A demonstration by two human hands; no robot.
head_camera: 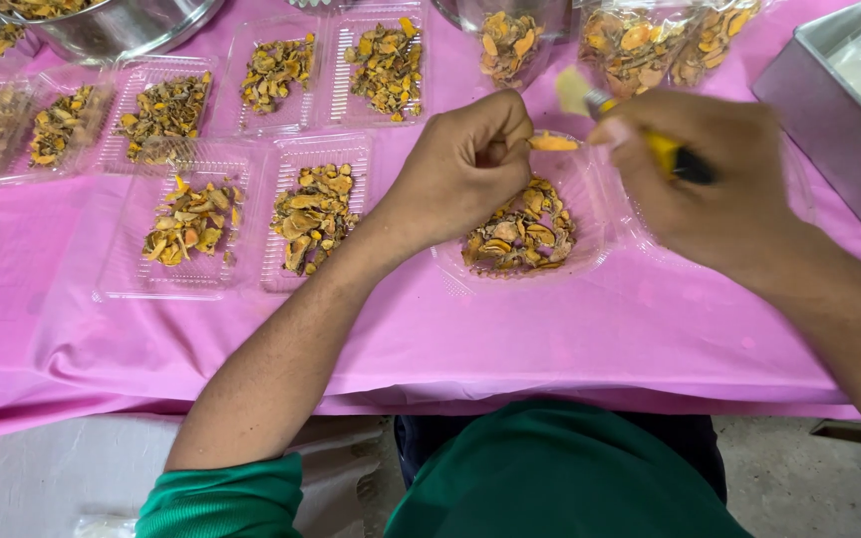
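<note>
My left hand (465, 164) is curled, pinching an orange turmeric slice (553, 142); my right hand (715, 174) is clenched around a yellow-handled brush (630, 125) touching it. Both hover over a clear tray (590, 214) of dried slices, mid-tabletop (510, 339), toward the far edge.

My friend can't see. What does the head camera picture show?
A person's left hand pinches a yellow-orange dried slice over a clear plastic tray of similar slices, while the right hand grips a yellow-handled brush. More filled clear trays sit on the pink table cover.

food-packing stall, pink table cover (102, 329), filled clear trays (191, 224)
</note>
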